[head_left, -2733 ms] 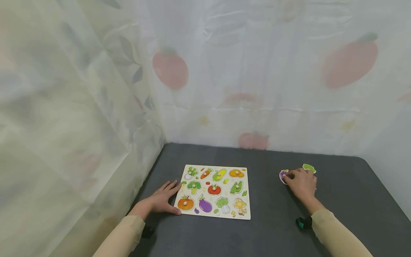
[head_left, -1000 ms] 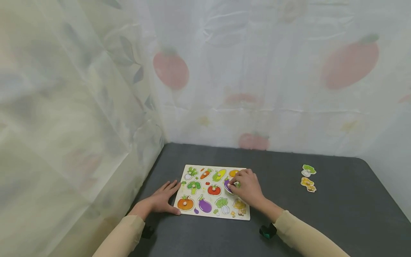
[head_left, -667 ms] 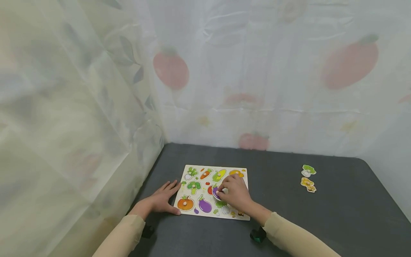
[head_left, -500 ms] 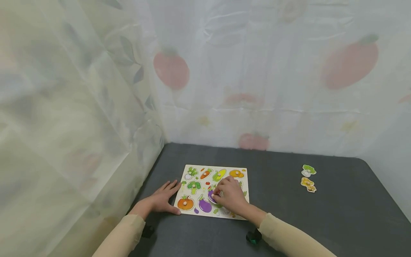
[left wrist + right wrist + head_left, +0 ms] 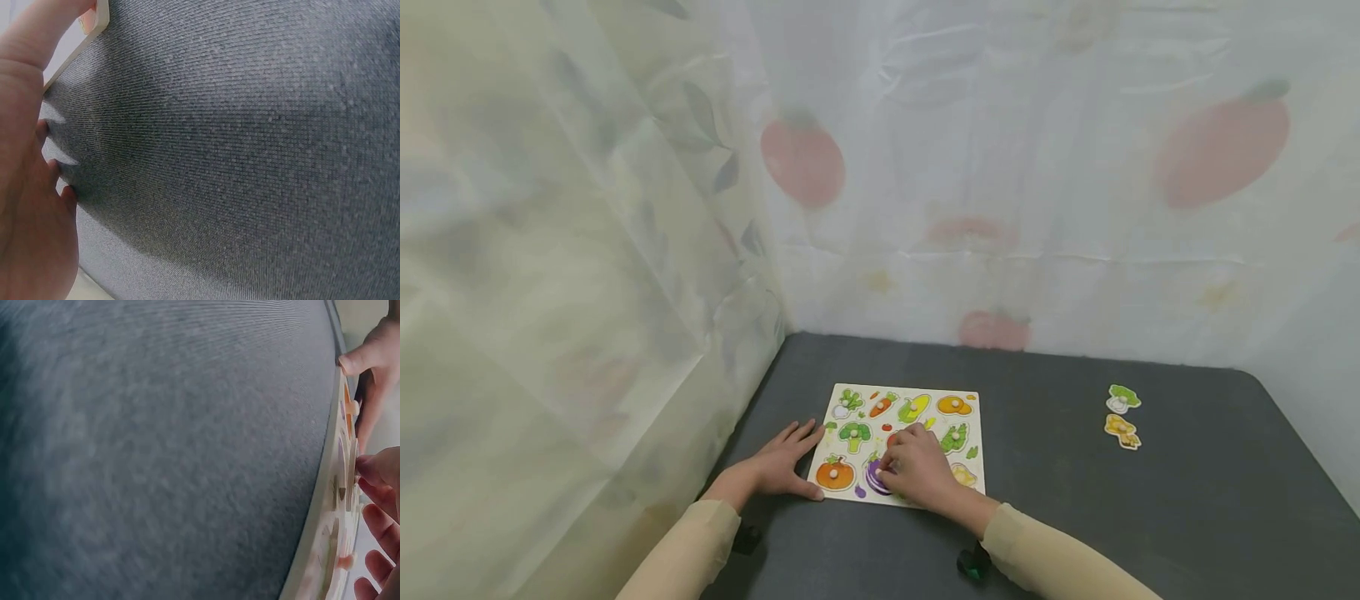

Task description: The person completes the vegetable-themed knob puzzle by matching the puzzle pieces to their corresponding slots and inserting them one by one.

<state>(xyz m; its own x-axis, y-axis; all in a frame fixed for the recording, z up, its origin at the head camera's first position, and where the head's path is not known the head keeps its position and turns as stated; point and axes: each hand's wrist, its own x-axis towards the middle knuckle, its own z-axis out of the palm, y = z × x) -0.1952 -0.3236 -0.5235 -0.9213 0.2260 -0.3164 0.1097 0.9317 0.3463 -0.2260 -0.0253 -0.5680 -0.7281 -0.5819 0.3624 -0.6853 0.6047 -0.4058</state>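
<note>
A wooden vegetable puzzle board (image 5: 863, 398) lies on the table, with knobbed pieces such as the broccoli (image 5: 854, 435) and the pumpkin (image 5: 835, 474) in it. My right hand (image 5: 922, 468) pinches the knob of the eggplant piece (image 5: 876, 478) between thumb and fingertips. That piece overlaps the eggplant picture in the board's front row. In the right wrist view, the eggplant piece (image 5: 352, 478) is edge-on, close over the board's surface. My left hand (image 5: 781, 462) rests spread at the board's left side, its thumb (image 5: 47, 28) on the near left corner.
On the dark table (image 5: 1045, 475), two loose pieces lie off to the right: a green-and-white leafy vegetable (image 5: 1123, 399) and a yellow mushroom (image 5: 1122, 431). Patterned curtains (image 5: 1000, 167) hang behind the table and along its left side.
My right hand has picked up the eggplant piece from the right of the table and carried it left over the board, down to the front-row eggplant picture. The left hand stays put.
</note>
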